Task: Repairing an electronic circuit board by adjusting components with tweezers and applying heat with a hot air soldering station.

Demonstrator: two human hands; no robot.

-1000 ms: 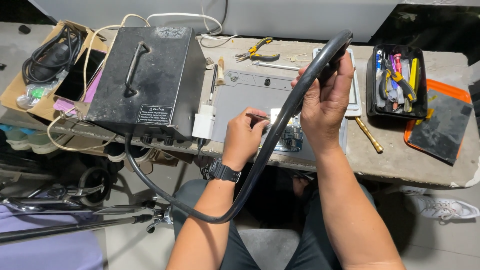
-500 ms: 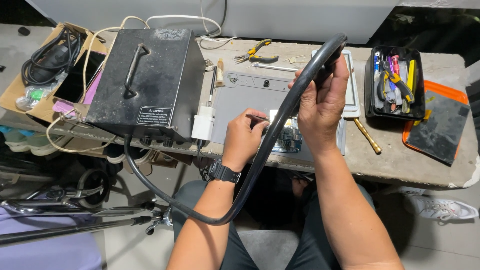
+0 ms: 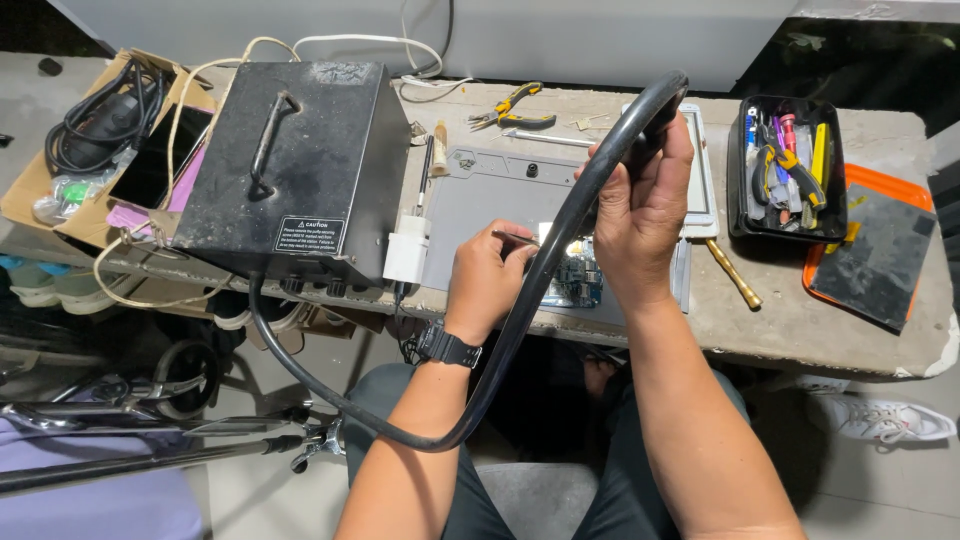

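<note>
— Starting at your left, what do I have around me?

— An open cardboard box of coiled black cables (image 3: 95,140) sits at the far left edge, and next to it the black metal box with a carrying handle on top (image 3: 290,170). A thick black rubber hose (image 3: 520,320) leaves its front, loops down below the bench and rises up to your right hand.

— And my hands?

— Your left hand (image 3: 490,285), with the black wristwatch (image 3: 448,347), is pinched around a thin metal tool (image 3: 515,238), tip resting at the small blue circuit board (image 3: 575,285) on the grey silicone work mat (image 3: 500,205). Your right hand (image 3: 645,210) is clenched around the hose's upper end, holding it above the board; the nozzle itself is hidden behind your fingers, so I can't tell exactly where it points.

— How far along does it look?

— I'd judge you're mid-job: the board lies bare on the mat, both tools are at it, and nothing looks reassembled. The white-framed tablet (image 3: 697,180) lies behind your right hand, and the black tray of coloured hand tools (image 3: 785,165) stands further right.
</note>
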